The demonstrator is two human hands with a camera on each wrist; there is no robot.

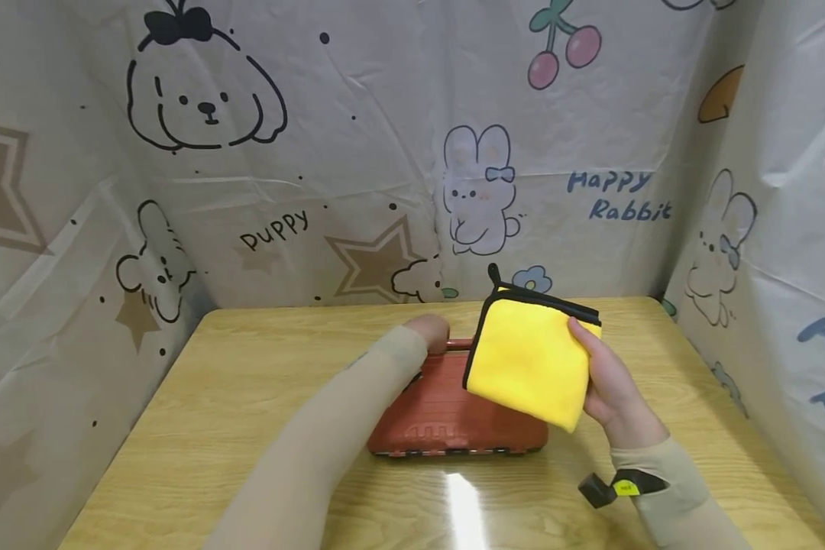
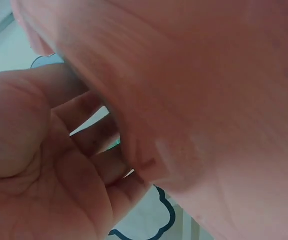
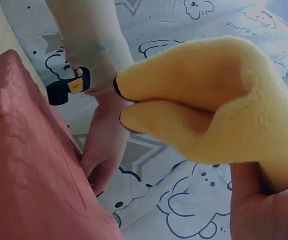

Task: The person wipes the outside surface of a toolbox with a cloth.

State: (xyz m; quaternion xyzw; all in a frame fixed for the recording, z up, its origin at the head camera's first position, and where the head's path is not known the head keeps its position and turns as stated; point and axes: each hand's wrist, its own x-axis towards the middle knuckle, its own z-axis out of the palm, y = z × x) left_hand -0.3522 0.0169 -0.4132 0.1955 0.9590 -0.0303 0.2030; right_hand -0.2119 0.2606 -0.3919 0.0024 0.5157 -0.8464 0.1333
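Note:
A folded yellow cloth (image 1: 532, 355) with black edging and a small black loop is held up by my right hand (image 1: 615, 386), the thumb lying over its front face. In the right wrist view the cloth (image 3: 229, 95) shows its folded layers. Behind it, partly covered, is a red plastic case (image 1: 447, 412) with dark latches along its near edge. My left hand (image 1: 431, 332) grips the far left part of the case. Seen from the left wrist, the fingers (image 2: 96, 137) reach behind the edge of the case (image 2: 214, 120), which hides their tips.
The case is on a light wooden table (image 1: 247, 389). White cloth walls (image 1: 357, 114) printed with cartoon animals enclose it at the back and both sides. A black strap with a small device (image 1: 626, 486) sits on the right wrist.

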